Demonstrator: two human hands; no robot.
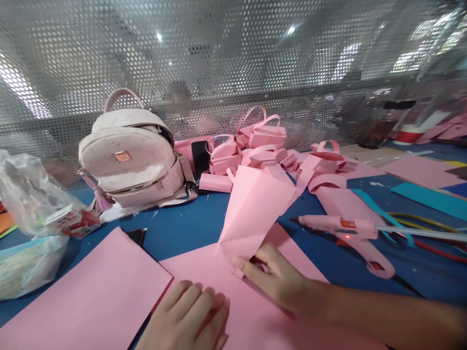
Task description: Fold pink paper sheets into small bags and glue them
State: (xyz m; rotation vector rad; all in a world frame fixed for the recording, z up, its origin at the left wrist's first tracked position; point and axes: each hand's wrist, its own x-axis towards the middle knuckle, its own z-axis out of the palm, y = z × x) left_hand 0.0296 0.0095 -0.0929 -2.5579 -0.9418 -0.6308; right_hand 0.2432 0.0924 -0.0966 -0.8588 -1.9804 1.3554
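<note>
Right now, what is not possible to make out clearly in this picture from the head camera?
All in the head view:
Left hand: fingertips, hidden by its own curled fingers.
Right hand: most fingertips, behind the folded pink paper and the hand itself.
Black object: partly covered by the left pink sheet.
Small carton: lettering too blurred to read.

Single head-worn view, facing forward and down, near the hands (pixel 280 282)

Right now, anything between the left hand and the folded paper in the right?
Nothing visible: bare pink sheet shows in the gap between the left hand and the folded paper, whose lower end the right hand pinches.
</note>
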